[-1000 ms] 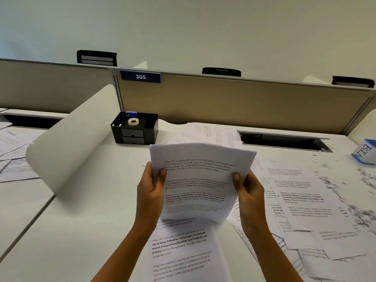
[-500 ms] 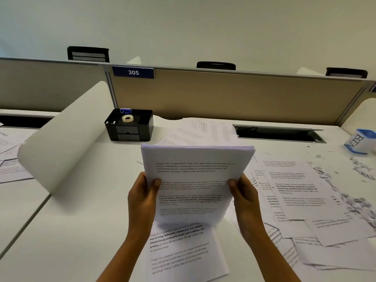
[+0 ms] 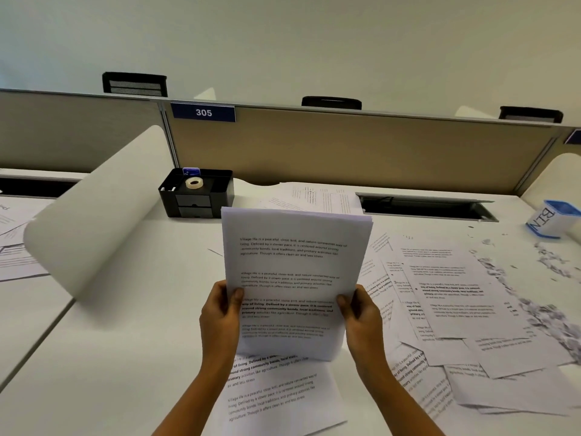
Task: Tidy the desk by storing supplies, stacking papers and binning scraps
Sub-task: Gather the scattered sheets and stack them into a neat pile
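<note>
A black desk organiser (image 3: pixel 201 199) stands at the back of the desk (image 3: pixel 125 341), close to the partition (image 3: pixel 361 152). A roll of clear tape (image 3: pixel 194 183) lies flat in its top tray, a small blue item (image 3: pixel 190 170) stands in the compartment behind it, and small white pieces, too small to identify, sit in the left slot. Two closed drawers show on its front. At the far right a white tub with a blue rim (image 3: pixel 550 221), lettered "BIN", stands tilted in the view; its inside is hidden.

The stack of papers (image 3: pixel 295 265) is held upright over the middle of the desk, printed side facing the camera. The left hand (image 3: pixel 220 313) grips its left edge and the right hand (image 3: pixel 361 313) grips its right edge, thumbs on the front and fingers curled behind. Whether its lower edge touches the printed sheet (image 3: pixel 283 394) lying flat beneath cannot be told.

Loose printed sheets (image 3: pixel 465 303) overlap in a spread to the right, and more lie behind the stack. Paper scraps (image 3: pixel 550 309) are scattered along the right edge, near the tub. A long cable slot (image 3: pixel 424 206) is open in the desk's back.

A white curved divider (image 3: pixel 103 209) separates this desk from the one on the left, where more sheets lie. The tan partition carries a blue plate (image 3: pixel 203 112) reading 305. Black chair backs (image 3: pixel 134 84) show above it, against a plain pale wall (image 3: pixel 283 42).
</note>
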Demonstrator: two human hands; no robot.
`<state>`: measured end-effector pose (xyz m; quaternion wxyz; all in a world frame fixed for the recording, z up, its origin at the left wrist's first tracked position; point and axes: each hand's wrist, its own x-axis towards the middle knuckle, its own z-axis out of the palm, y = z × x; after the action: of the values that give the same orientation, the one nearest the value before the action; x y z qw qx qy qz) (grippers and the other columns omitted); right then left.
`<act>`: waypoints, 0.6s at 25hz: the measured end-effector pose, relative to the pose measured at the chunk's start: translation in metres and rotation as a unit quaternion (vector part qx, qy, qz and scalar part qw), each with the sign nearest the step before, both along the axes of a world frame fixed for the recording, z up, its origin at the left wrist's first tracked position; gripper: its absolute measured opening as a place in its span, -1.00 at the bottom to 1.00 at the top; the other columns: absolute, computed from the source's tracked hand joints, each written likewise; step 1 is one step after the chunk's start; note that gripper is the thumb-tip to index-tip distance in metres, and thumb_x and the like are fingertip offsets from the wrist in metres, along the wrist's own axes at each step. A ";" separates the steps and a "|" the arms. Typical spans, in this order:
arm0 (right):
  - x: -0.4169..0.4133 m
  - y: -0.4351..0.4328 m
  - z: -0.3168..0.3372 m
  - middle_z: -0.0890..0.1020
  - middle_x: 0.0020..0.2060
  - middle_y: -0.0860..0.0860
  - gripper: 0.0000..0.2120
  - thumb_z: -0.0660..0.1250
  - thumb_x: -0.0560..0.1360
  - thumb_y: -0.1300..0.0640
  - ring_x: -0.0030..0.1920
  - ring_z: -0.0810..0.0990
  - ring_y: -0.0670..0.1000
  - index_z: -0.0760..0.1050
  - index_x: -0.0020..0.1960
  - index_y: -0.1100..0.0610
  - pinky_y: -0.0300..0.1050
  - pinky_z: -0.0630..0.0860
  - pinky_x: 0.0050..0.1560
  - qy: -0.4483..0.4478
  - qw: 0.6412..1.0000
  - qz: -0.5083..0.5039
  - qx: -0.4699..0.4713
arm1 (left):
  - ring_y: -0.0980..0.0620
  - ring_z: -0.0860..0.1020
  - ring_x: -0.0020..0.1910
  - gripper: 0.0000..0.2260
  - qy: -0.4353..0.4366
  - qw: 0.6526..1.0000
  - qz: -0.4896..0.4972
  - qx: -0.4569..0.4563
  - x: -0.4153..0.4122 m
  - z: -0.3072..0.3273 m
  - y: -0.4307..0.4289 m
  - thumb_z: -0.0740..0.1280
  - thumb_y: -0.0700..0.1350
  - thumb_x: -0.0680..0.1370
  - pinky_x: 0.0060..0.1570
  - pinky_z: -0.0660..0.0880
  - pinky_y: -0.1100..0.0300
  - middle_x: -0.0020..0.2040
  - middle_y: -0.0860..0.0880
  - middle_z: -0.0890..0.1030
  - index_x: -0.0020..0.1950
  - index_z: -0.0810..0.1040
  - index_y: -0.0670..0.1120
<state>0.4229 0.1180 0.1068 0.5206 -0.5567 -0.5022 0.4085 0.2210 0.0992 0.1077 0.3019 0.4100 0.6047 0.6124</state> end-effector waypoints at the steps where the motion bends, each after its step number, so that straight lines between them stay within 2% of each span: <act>1: -0.001 0.001 -0.003 0.62 -0.10 0.04 -0.96 0.24 0.54 0.17 -0.06 0.58 0.02 0.46 -0.03 0.12 -0.10 0.58 -0.01 -0.047 0.999 -0.017 0.004 | 0.07 0.60 -0.11 -0.92 -0.001 1.000 -0.007 -0.015 -0.001 -0.003 0.001 0.21 -0.13 0.58 -0.16 0.57 0.23 -0.08 0.08 0.62 -0.04 0.48 0.01; 3: -0.004 0.003 -0.005 0.61 -0.11 0.04 -0.97 0.25 0.53 0.14 -0.09 0.58 0.00 0.44 -0.04 0.08 -0.07 0.59 0.02 -0.107 0.992 -0.050 0.036 | 0.04 0.59 -0.06 -0.88 -0.017 0.999 -0.026 -0.044 -0.005 -0.006 0.002 0.18 -0.09 0.59 -0.09 0.56 0.17 -0.04 0.04 0.62 0.02 0.50 -0.03; 6: -0.001 0.010 -0.004 0.62 -0.12 0.04 -0.96 0.24 0.54 0.13 -0.12 0.62 -0.01 0.44 -0.02 0.05 -0.15 0.62 -0.10 -0.107 0.988 -0.088 0.069 | -0.05 0.59 -0.01 -0.75 -0.024 0.995 -0.028 -0.090 -0.018 -0.012 0.006 0.08 -0.03 0.63 -0.07 0.55 0.15 0.03 -0.03 0.62 0.12 0.50 -0.07; 8: 0.003 0.016 -0.001 0.60 -0.13 0.01 -0.97 0.22 0.56 0.13 -0.17 0.63 -0.03 0.42 -0.01 0.05 -0.34 0.59 -0.25 -0.098 0.986 -0.118 0.067 | -0.09 0.58 0.03 -0.75 0.056 0.985 -0.034 -0.163 -0.029 -0.021 0.006 0.11 -0.04 0.62 -0.01 0.51 0.11 0.11 -0.09 0.59 0.19 0.47 -0.10; 10: 0.009 0.019 0.004 0.59 -0.12 0.00 -0.97 0.21 0.56 0.15 -0.20 0.60 -0.07 0.41 -0.01 0.07 -0.47 0.51 -0.34 -0.095 0.982 -0.149 0.060 | -0.12 0.49 0.17 -0.69 0.206 0.933 -0.066 -0.288 -0.035 -0.035 0.001 0.20 -0.02 0.59 0.11 0.42 0.09 0.23 -0.15 0.49 0.30 0.38 -0.11; 12: 0.017 0.021 0.006 0.59 -0.12 0.01 -0.96 0.21 0.57 0.15 -0.21 0.59 -0.07 0.42 0.01 0.09 -0.39 0.55 -0.33 -0.089 0.982 -0.159 0.040 | -0.19 0.37 0.29 -0.57 0.278 0.880 -0.069 -0.380 -0.034 -0.047 -0.006 0.21 0.05 0.57 0.24 0.32 0.03 0.32 -0.22 0.36 0.37 0.28 -0.12; 13: 0.020 0.022 0.005 0.60 -0.11 0.03 -0.94 0.21 0.57 0.15 -0.20 0.60 -0.04 0.43 0.02 0.10 -0.29 0.59 -0.25 -0.084 0.985 -0.151 0.017 | -0.21 0.33 0.33 -0.53 0.274 0.874 -0.055 -0.398 -0.032 -0.049 -0.008 0.19 0.08 0.57 0.28 0.28 0.00 0.35 -0.24 0.33 0.39 0.25 -0.13; 15: 0.022 0.021 0.000 0.62 -0.08 0.05 -0.89 0.22 0.56 0.13 -0.15 0.62 0.03 0.46 0.07 0.10 -0.01 0.62 -0.09 -0.061 0.990 -0.116 -0.052 | -0.23 0.27 0.37 -0.50 0.231 0.889 -0.016 -0.396 -0.029 -0.049 -0.008 0.16 0.09 0.58 0.33 0.22 -0.04 0.38 -0.28 0.30 0.42 0.21 -0.15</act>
<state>0.4451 0.1394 0.1066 0.5031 -0.6613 -0.4430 0.3368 0.1922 0.0908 0.0587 0.3006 0.3963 0.8429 0.2055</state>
